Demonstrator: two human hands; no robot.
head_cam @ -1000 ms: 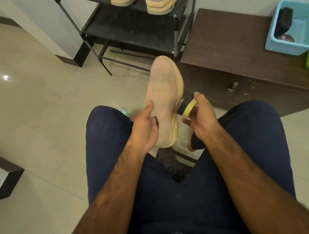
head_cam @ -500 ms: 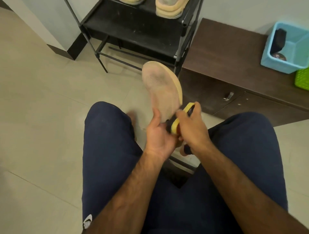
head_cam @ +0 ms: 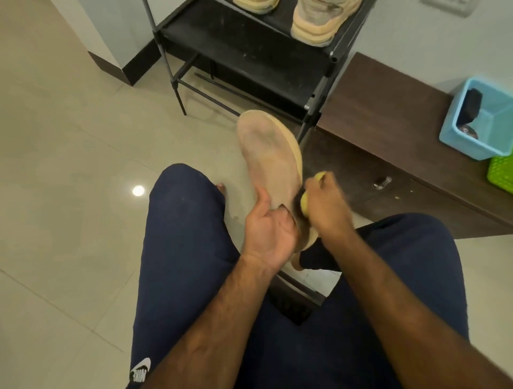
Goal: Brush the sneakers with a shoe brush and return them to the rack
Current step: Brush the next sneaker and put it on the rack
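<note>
Yellow-backed shoe brush (head_cam: 304, 205) clasped in right hand (head_cam: 326, 206), fingers curled round it, dark bristles at the right edge of sneaker (head_cam: 268, 161); blurred there, so exact contact hard to tell. Sneaker gripped at the heel end by left hand (head_cam: 270, 231), thumb laid up along the tan sole, fingers tucked behind. Held in the air between the knees, sole toward the camera, toe pointing up and away toward black rack (head_cam: 249, 58). On the rack's upper shelf, near its right edge, second sneaker (head_cam: 319, 25); further left, third sneaker (head_cam: 255, 2), cut off at the top. Right of the rack, brown cabinet (head_cam: 388, 119), with blue basket (head_cam: 472, 148) at the right end of its top and green basket (head_cam: 501, 175) just beside. Glossy pale floor tiles (head_cam: 69, 138) beneath.
</note>
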